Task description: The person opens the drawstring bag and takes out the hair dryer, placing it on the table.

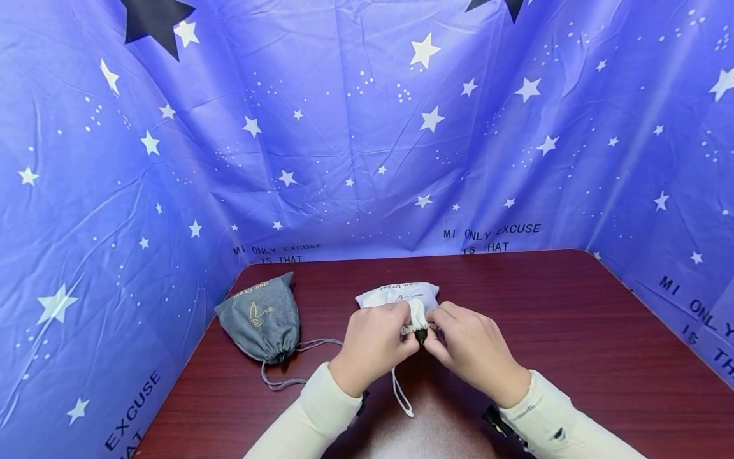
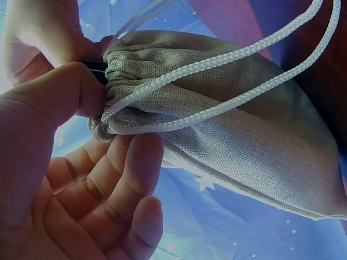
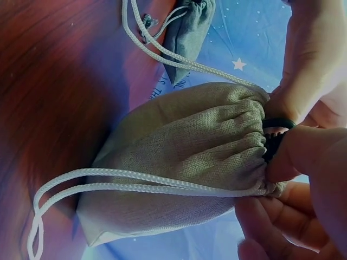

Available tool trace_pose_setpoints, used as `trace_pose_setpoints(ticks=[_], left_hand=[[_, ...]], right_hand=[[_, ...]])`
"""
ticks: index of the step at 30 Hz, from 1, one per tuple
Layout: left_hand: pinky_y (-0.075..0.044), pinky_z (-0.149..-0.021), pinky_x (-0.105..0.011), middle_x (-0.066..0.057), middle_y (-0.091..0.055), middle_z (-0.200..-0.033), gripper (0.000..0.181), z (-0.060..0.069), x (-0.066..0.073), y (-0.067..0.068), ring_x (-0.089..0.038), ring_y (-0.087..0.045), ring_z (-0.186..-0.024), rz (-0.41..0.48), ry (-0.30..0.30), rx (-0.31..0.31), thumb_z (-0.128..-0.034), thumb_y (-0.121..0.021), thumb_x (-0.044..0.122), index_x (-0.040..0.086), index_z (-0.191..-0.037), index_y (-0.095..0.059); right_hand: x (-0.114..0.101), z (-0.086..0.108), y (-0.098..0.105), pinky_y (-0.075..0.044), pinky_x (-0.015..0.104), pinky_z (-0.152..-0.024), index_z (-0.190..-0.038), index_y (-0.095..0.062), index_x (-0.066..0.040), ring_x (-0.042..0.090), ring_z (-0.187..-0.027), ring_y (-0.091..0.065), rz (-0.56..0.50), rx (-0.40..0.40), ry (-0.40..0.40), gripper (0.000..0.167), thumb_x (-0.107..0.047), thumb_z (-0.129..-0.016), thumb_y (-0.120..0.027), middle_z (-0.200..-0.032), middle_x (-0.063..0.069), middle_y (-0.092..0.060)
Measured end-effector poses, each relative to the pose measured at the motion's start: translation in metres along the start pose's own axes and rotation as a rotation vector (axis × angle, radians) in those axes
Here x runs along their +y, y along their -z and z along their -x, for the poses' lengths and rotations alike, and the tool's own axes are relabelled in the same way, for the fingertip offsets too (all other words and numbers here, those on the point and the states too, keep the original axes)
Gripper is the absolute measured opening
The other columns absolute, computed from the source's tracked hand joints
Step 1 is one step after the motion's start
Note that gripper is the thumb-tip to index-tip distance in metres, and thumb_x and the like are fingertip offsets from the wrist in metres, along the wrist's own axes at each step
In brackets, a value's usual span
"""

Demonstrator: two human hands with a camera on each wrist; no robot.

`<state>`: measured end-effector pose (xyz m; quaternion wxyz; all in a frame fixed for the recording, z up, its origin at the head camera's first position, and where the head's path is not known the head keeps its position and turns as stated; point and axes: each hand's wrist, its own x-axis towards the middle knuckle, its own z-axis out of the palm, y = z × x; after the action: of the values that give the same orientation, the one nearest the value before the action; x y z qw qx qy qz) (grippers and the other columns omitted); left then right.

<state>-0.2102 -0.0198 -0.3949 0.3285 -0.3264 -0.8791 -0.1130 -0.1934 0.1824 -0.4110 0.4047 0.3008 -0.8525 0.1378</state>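
A white drawstring bag (image 1: 425, 294) printed with "Hair Dryer" is between the two hands, its mouth gathered into pleats. My left hand (image 1: 373, 344) pinches one side of that mouth between thumb and fingers. On the opposite side, my right hand (image 1: 478, 344) pinches the rim in the same way. Inside the narrowed opening shows part of a black object (image 3: 274, 143); most of it is hidden by the cloth. White cords (image 2: 217, 65) hang in loops from both sides of the mouth, and neither hand grips them.
To the left, a grey drawstring bag (image 1: 266, 319) with gold print lies on the dark red table (image 1: 596, 344). Its grey cords (image 1: 281, 384) trail toward the left forearm. A blue star-patterned cloth (image 1: 355, 127) rises behind the table and along both sides.
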Motion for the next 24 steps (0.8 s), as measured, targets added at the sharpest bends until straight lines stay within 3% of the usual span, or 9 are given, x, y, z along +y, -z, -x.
trace_pose_setpoints(ticks=[7, 24], left_hand=[[-0.028, -0.042, -0.024, 0.013, -0.040, -0.058, 0.037, -0.0002, 0.0001, -0.0001, -0.005, -0.038, -0.049, 0.002, 0.004, -0.006, -0.0705, -0.082, 0.028, 0.023, -0.070, -0.045], [-0.028, -0.041, -0.024, 0.015, -0.043, -0.058, 0.037, 0.0000, -0.0012, 0.0002, -0.003, -0.040, -0.049, -0.011, 0.009, -0.021, -0.0714, -0.083, 0.034, 0.024, -0.070, -0.047]], right_hand=[[0.0006, -0.0010, 0.0002, -0.034, 0.023, -0.047, -0.085, -0.066, -0.015, 0.005, -0.057, -0.038, 0.020, 0.024, 0.021, 0.010, -0.014, -0.075, -0.068, -0.072, -0.011, -0.047], [0.0008, -0.0011, 0.0019, -0.036, 0.024, -0.048, -0.088, -0.068, -0.015, 0.005, -0.058, -0.040, 0.030, -0.010, -0.010, 0.013, -0.016, -0.075, -0.069, -0.074, -0.012, -0.051]])
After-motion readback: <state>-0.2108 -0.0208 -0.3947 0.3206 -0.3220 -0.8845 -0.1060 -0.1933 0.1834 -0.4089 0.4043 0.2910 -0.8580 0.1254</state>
